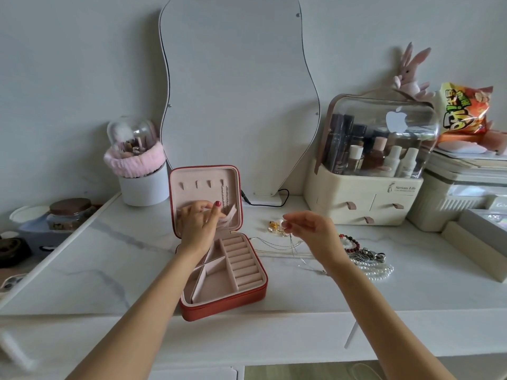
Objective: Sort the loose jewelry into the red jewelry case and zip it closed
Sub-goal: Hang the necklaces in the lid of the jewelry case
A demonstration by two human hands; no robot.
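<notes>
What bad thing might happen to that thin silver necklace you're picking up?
1. The right hand pinches the thin silver chain, whose slack trails across other chains on the table; lifting may snag or knot them.
2. The dangling chain could catch the gold charm lying under it and drag it along.
3. The left hand is on the pocket in the lid of the red jewelry case; a chain already hangs there, and the two may tangle.
</notes>
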